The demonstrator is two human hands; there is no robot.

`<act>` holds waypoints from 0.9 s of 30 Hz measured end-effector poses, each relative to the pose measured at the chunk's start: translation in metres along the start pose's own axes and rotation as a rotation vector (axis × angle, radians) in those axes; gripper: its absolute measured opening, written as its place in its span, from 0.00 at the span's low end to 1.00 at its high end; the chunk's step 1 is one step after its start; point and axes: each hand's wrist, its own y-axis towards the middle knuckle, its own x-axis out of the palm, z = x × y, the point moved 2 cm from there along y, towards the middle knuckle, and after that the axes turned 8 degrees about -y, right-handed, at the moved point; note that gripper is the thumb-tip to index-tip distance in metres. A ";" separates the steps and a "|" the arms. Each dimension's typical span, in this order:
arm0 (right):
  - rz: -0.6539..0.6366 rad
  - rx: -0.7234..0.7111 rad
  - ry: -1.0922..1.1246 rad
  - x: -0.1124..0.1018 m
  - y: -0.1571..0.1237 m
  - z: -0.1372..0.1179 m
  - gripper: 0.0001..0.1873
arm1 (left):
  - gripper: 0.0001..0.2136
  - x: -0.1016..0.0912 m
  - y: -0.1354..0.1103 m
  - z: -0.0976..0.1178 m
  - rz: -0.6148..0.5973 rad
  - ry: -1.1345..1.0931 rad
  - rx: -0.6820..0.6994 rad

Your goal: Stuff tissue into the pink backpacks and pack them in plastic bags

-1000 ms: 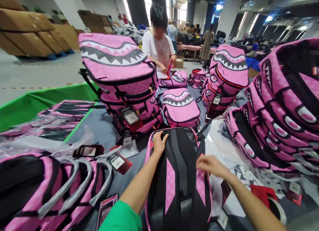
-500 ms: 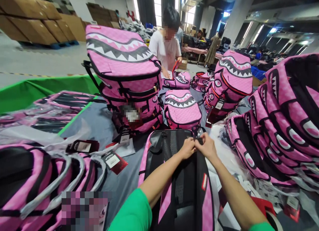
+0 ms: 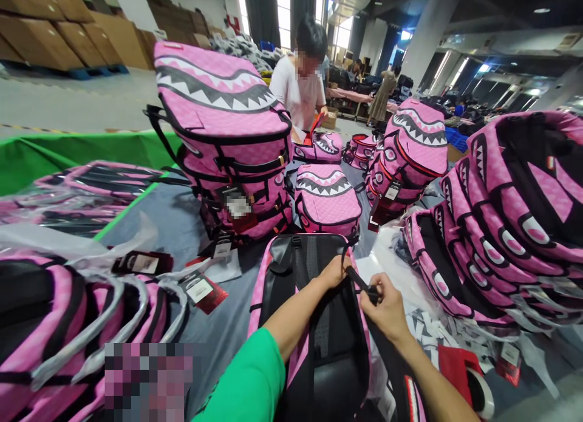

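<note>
A pink and black backpack lies back-side up on the grey table in front of me. My left hand is closed on its top right corner, where a black strap comes off. My right hand is closed around that strap a little lower and to the right, holding it taut between both hands.
Stacks of pink shark-mouth backpacks stand ahead, at the right and at the near left. Hang tags and plastic bags lie around. A tape roll sits at the right. A person in a white shirt works across the table.
My left hand moved from the bag's top handle to its right corner. My right hand joined it, took the black strap, then pulled it down and to the right.
</note>
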 end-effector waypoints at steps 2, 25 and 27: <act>0.023 0.014 0.009 -0.017 0.009 0.006 0.11 | 0.06 -0.005 -0.016 0.018 -0.017 0.075 0.059; -0.337 -0.452 -0.283 0.120 0.184 0.036 0.24 | 0.19 0.013 -0.186 0.033 0.052 0.203 -0.258; -0.301 -0.442 -0.302 0.136 0.183 0.050 0.30 | 0.21 -0.028 -0.170 0.043 0.135 0.354 -0.236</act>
